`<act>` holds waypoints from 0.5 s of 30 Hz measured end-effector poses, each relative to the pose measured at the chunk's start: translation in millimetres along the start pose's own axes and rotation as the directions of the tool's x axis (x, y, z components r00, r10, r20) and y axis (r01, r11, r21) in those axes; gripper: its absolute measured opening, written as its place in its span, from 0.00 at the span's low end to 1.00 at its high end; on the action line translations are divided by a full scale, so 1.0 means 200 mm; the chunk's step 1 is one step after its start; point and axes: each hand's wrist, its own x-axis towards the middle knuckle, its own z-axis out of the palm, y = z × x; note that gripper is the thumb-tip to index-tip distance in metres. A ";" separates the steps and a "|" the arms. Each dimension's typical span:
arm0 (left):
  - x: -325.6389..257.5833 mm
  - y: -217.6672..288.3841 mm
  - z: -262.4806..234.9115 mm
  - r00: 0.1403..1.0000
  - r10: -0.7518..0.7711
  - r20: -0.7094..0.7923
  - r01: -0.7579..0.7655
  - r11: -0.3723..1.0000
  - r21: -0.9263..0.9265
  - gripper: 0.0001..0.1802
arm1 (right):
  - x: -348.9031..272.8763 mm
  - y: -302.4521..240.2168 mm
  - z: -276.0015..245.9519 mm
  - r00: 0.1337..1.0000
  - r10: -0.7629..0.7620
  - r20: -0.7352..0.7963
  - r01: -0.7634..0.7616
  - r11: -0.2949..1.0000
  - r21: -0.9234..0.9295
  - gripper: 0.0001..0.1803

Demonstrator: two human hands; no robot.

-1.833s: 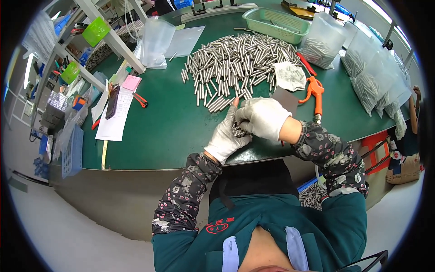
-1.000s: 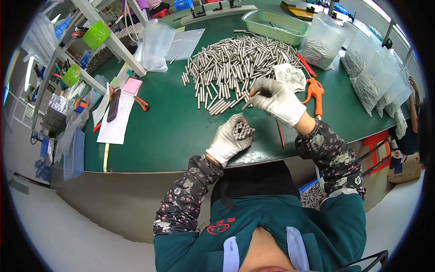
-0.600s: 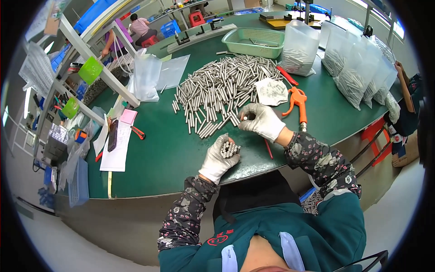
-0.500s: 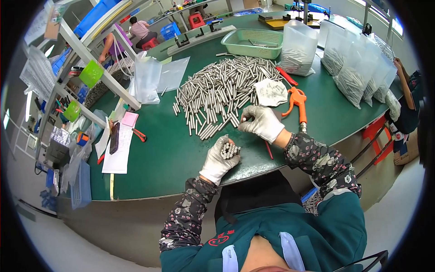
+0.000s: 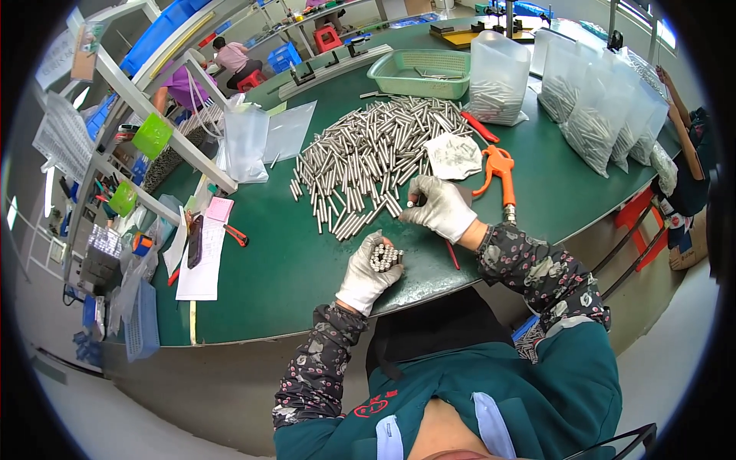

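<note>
Both gloved hands are working over the green table [image 5: 264,284], with the pile of metal pins [image 5: 368,149] lying at twelve o'clock from the left hand [image 5: 360,280], which is gripping, half-curled, a bundle of pins [image 5: 385,257]. At half past one from it, the right hand [image 5: 443,208] is pinching, fingertips nearly together, apparently a single pin [image 5: 411,204]. Likely risk: if the left grip is slackening or the bundle is getting knocked, outer pins could be slipping out.
</note>
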 end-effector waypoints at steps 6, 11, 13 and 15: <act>0.00 0.01 0.00 1.000 0.014 -0.011 -0.014 1.000 0.012 0.24 | 0.00 0.01 0.01 0.998 -0.054 -0.019 0.053 0.998 -0.020 0.16; -0.01 0.06 0.02 0.997 -0.079 -0.003 0.078 0.992 -0.103 0.23 | -0.01 -0.03 0.00 0.998 -0.045 -0.035 0.042 0.997 -0.060 0.17; -0.01 0.04 0.01 0.998 -0.062 -0.001 0.062 0.994 -0.086 0.23 | -0.02 -0.04 0.00 0.998 -0.056 -0.043 0.052 0.996 -0.079 0.17; -0.01 0.01 0.01 1.000 -0.019 0.006 0.020 0.998 -0.058 0.24 | -0.02 -0.05 -0.01 0.998 -0.052 -0.042 0.047 0.993 -0.111 0.18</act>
